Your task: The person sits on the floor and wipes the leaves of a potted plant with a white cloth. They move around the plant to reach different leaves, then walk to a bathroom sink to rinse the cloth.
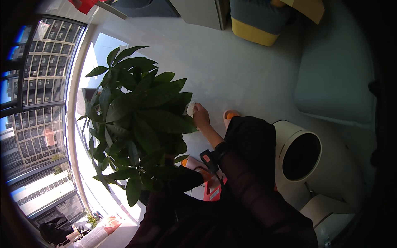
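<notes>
A leafy potted plant, which looks like a money tree, fills the space before me at the left; its pot is hidden under the foliage. My right hand grips a crumpled white tissue or cloth at the right edge of the leaves. Only a dim patch of my left hand shows among the lower leaves. Leaves and shadow cover its fingers, so its hold cannot be seen.
To my right stands a cream round bin with a dark opening. A grey-green sofa lies beyond it, and a grey-and-yellow seat is at the top. A red stool is under me. Tall windows line the left.
</notes>
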`<state>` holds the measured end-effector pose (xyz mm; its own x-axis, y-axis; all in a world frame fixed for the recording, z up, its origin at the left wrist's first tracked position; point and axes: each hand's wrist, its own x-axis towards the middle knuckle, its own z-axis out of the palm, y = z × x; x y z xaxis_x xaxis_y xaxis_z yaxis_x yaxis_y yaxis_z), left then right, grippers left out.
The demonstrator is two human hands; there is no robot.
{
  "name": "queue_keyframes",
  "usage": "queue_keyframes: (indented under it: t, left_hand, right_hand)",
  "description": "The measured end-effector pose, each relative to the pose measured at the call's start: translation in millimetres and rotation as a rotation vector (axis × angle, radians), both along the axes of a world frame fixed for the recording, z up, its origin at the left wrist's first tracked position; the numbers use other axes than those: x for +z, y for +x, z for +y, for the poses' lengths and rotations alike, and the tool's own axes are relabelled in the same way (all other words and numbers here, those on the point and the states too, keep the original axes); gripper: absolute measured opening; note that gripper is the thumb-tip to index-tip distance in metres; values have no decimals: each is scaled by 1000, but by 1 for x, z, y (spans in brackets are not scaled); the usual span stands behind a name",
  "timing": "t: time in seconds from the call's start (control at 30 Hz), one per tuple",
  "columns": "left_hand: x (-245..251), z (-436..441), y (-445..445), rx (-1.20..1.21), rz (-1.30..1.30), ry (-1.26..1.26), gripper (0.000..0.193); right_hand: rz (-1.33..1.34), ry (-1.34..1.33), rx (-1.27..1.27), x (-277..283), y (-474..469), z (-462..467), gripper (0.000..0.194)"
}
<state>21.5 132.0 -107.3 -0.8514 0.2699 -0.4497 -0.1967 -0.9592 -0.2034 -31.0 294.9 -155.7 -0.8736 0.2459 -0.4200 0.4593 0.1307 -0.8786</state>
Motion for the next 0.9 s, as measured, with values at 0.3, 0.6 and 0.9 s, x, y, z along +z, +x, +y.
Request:
queue_keyframes:
  t: [0.3,0.6,0.9]
  left_hand:
    - [5,48,47,-268,-197,-460,30]
    - [188,125,37,-123,531,-1287,45]
    - [174,88,-77,-182,180,-713,55]
  right_hand:
    - [183,-422,-545,87,-30,43,31]
    - [571,-560,-350,194,-39,62,32]
    - [970,-112,101,199,-34,35,32]
